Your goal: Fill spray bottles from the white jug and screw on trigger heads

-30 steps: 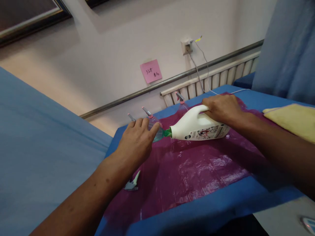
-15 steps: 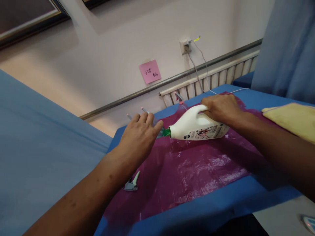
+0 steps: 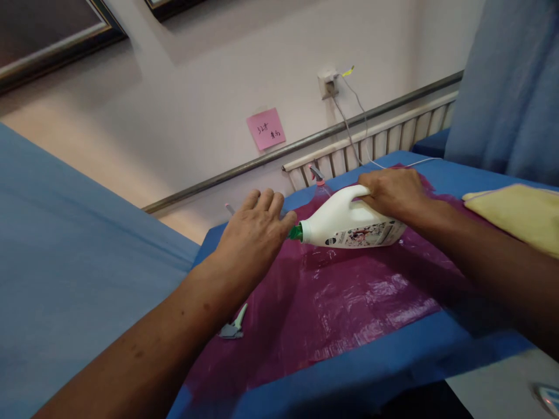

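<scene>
In the head view my right hand (image 3: 391,192) is closed around the handle of a white detergent jug (image 3: 334,224). The jug is tipped nearly on its side above the purple plastic sheet (image 3: 345,297), its green spout (image 3: 296,232) pointing left. Close to that spout is my left hand (image 3: 257,230), back upward, fingers stretched out and thumb at the spout; whether it touches is unclear. Its palm side is hidden. A loose spray trigger head (image 3: 233,326) lies below my left forearm. Behind the jug stands a clear spray bottle (image 3: 321,183) with a grey and pink head.
The sheet covers part of a blue table (image 3: 349,361). A folded yellow cloth (image 3: 517,215) lies at the right. Another grey nozzle (image 3: 229,208) shows behind my left hand. Along the wall run a radiator (image 3: 379,137) and a cable from the socket (image 3: 328,84). Blue curtains (image 3: 78,262) hang on both sides.
My left hand has moved slightly right and up, closer to the green spout, and now covers one of the nozzles behind it. My right hand and the jug hold nearly the same pose.
</scene>
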Tool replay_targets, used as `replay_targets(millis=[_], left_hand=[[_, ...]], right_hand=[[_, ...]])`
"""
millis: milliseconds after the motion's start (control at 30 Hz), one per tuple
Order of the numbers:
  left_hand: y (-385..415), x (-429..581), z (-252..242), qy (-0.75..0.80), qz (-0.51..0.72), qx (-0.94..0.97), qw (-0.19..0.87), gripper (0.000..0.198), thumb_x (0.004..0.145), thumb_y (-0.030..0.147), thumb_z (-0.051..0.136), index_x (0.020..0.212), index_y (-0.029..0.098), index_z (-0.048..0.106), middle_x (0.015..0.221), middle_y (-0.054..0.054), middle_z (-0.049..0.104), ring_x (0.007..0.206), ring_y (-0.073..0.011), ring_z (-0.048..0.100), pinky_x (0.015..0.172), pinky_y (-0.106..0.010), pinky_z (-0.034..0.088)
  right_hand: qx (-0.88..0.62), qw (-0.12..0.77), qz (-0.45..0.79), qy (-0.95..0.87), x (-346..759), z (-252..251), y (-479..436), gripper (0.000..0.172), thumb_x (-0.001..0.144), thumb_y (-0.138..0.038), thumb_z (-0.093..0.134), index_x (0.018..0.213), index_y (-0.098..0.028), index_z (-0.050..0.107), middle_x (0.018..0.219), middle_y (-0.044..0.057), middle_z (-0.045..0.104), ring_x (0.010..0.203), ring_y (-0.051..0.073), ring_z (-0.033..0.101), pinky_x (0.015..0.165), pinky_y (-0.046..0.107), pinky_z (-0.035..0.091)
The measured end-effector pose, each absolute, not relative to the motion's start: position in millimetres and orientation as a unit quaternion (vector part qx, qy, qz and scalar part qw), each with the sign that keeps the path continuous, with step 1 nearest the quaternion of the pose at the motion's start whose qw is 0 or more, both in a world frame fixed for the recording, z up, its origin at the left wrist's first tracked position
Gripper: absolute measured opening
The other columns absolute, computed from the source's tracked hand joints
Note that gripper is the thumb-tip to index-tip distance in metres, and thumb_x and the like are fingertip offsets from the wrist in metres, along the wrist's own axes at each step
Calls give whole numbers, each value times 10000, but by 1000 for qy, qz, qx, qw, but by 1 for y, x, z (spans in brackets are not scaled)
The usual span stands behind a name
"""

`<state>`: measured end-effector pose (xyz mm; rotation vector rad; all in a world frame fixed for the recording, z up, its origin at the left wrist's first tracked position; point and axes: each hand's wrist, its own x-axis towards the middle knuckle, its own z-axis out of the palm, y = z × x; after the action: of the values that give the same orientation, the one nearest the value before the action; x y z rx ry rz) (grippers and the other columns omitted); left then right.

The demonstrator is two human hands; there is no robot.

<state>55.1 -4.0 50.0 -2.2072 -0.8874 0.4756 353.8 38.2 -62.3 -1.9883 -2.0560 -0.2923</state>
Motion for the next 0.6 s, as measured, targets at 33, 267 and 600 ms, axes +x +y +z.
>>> replay_targets(millis=[33, 267, 600], left_hand=[[-3, 53, 50, -340, 172, -856, 349, 438, 1009, 87, 611, 1409, 241, 705, 1332, -163, 670, 1314, -379, 584, 1143, -508, 441], [0, 31, 38, -385, 112, -844, 356, 640, 924, 36, 649, 1519, 270, 649, 1448, -182, 657, 1382, -410, 592, 1173, -560, 467], [4, 17, -24, -530, -135, -822, 157, 794, 940, 257, 797, 1673, 250, 490, 1533, -195, 631, 1396, -417, 642, 1165, -590, 550]], right_hand=[[-688, 132, -100, -706, 354, -62, 38, 313, 1088, -413, 562, 1231, -240, 780, 1160, 162, 834, 976, 293, 726, 687, 366, 335], [-698, 161, -86, -693, 367, -69, 42, 360, 1072, -486, 588, 1206, -233, 806, 1140, 156, 837, 904, 266, 699, 693, 357, 312], [-724, 233, -79, -645, 396, -87, 46, 400, 1095, -528, 601, 1183, -200, 812, 1099, 171, 826, 816, 233, 612, 700, 386, 258]])
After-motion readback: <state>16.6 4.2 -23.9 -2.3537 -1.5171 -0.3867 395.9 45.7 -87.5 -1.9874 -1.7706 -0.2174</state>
